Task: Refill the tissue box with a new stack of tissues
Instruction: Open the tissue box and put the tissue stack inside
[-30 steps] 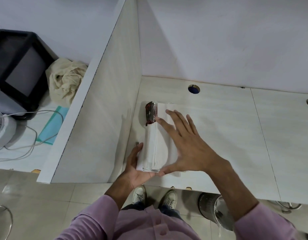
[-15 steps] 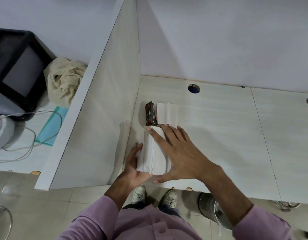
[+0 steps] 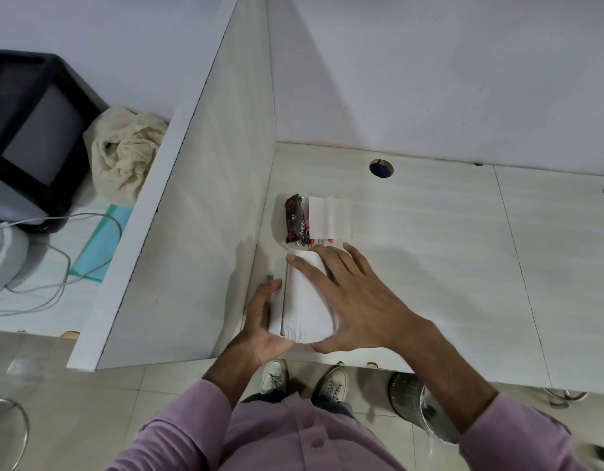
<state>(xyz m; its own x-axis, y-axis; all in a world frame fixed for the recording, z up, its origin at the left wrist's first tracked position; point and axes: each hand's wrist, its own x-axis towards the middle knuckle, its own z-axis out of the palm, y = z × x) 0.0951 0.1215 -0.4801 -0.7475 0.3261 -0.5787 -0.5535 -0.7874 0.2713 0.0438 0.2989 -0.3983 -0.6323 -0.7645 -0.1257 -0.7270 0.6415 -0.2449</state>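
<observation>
A stack of white tissues (image 3: 309,300) lies lengthwise near the desk's front edge, close to the left divider. My left hand (image 3: 261,321) cups its left side and near end. My right hand (image 3: 356,300) lies on top with fingers spread and the thumb hooked under the near end. Just behind the stack sits a torn dark red-and-black wrapper (image 3: 295,220) with a white tissue sheet (image 3: 329,217) beside it. I cannot tell whether the thin white panel along the stack's left side is part of a tissue box.
The pale desk (image 3: 446,266) has a cable hole (image 3: 381,168) at the back. A tall divider panel (image 3: 191,232) stands immediately left of the stack. Beyond it are a crumpled cloth (image 3: 123,151), a black frame (image 3: 28,130) and cables. A metal bin (image 3: 409,399) stands under the desk's front edge.
My right hand has slid back toward me and to the left over the stack, uncovering the wrapper and the white sheet behind it. My left hand has stayed at the stack's near end.
</observation>
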